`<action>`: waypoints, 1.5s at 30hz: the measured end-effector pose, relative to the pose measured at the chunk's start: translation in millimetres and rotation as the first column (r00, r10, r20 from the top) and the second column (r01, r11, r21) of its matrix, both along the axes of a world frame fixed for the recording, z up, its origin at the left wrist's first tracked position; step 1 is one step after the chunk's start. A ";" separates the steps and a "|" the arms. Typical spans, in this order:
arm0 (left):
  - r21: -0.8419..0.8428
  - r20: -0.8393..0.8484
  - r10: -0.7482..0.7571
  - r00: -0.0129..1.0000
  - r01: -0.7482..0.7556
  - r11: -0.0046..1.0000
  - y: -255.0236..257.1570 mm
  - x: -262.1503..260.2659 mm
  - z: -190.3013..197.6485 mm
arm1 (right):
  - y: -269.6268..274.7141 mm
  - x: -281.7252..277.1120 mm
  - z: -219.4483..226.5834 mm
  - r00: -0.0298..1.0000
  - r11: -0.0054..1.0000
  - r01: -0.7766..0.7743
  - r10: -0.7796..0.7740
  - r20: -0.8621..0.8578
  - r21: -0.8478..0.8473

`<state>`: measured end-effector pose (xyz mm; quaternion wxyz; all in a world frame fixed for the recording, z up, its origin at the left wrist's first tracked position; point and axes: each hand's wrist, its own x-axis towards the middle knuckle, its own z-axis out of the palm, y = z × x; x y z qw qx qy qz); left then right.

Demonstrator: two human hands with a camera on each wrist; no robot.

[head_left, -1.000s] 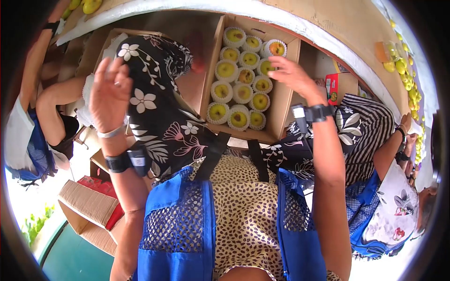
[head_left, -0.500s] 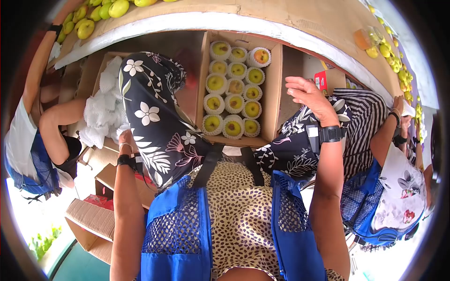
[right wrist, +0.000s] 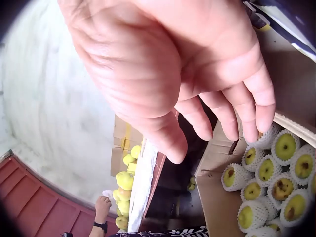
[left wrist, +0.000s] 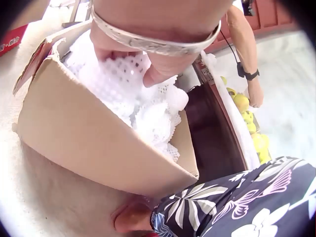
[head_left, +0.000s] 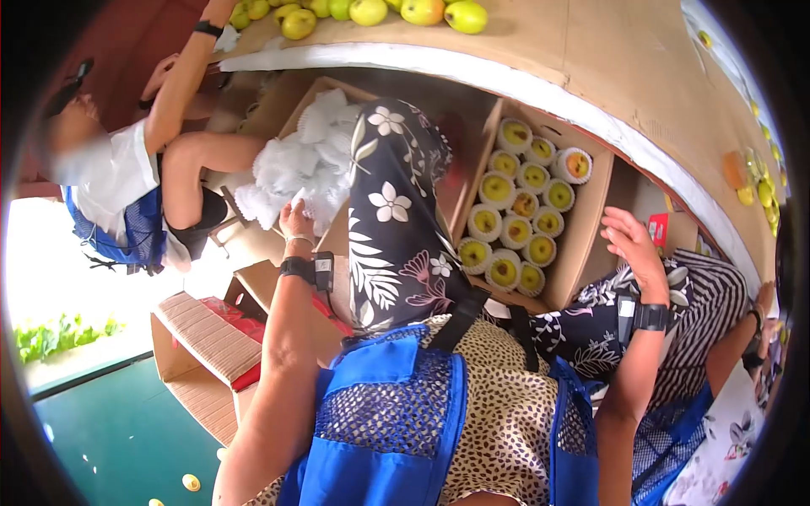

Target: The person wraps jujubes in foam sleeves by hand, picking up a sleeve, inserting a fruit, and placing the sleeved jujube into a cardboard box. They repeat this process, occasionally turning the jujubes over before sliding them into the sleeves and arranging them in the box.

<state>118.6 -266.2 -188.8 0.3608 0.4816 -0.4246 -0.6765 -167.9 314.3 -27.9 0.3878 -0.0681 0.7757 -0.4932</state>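
Note:
My left hand (head_left: 297, 223) reaches into a cardboard box (left wrist: 94, 128) heaped with white foam fruit nets (head_left: 291, 169). In the left wrist view its thumb and fingers pinch a foam net (left wrist: 118, 76) at the top of the heap. My right hand (head_left: 637, 251) hovers by the right side of a carton (head_left: 582, 223) of apples, holding nothing, its fingers relaxed and slightly bent. Yellow-green apples (head_left: 533, 177), each in a white foam net, sit in rows inside that carton. Several show brown spots in the right wrist view.
A cardboard-covered table (head_left: 540, 42) bearing loose apples (head_left: 369, 11) runs along the far side. One person (head_left: 118, 177) sits at the left, another (head_left: 717, 422) at the right. An open carton (head_left: 198, 354) lies behind my left arm.
My left hand has come down from the air into the box of foam nets and closed on one. The right hand has drawn back from over the apples. The head view has turned left.

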 end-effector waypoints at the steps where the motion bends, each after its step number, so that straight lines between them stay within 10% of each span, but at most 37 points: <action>1: -0.038 0.008 -0.015 1.000 0.015 0.999 -0.8 -4.1 3.5 | -0.4 0.7 1.3 1.000 1.000 0.003 -0.003 -0.008 -0.008; 7: 0.126 -0.107 0.086 0.991 -0.072 0.989 1.2 -21.6 45.2 | -3.2 4.2 1.2 1.000 1.000 0.017 -0.017 0.004 -0.010; 13: 0.166 -0.354 -0.168 0.920 0.239 0.957 19.5 -36.7 83.9 | -11.2 2.4 0.6 0.998 0.998 0.047 -0.048 -0.031 -0.036; 18: 0.008 -0.525 -0.504 0.686 0.597 0.803 118.7 -82.8 196.1 | -54.4 18.0 30.5 0.976 0.973 -0.076 0.028 -0.217 -0.219; 22: -0.262 -0.265 -0.667 0.696 0.613 0.745 191.0 -108.8 241.1 | -122.6 72.9 82.7 0.972 0.894 -0.097 -0.011 -0.236 -0.438; 29: -0.119 -0.292 -0.729 0.619 0.733 0.670 268.3 -145.3 249.0 | -158.7 86.0 88.4 0.650 0.879 -0.223 -0.189 -0.736 -0.422; 39: 0.187 -0.178 -0.652 0.737 0.676 0.713 293.0 -149.3 206.2 | -151.4 94.3 28.8 0.924 0.801 0.090 -0.289 -0.251 -0.591; 42: 0.305 -0.572 -0.587 0.573 0.813 0.496 274.2 -146.5 187.3 | -150.0 90.9 19.8 0.966 0.709 0.092 -0.234 -0.110 -0.699; 45: 0.346 -0.518 -0.590 0.620 0.782 0.519 273.7 -142.8 188.2 | -146.7 92.3 16.6 0.993 0.635 0.072 -0.120 -0.005 -0.770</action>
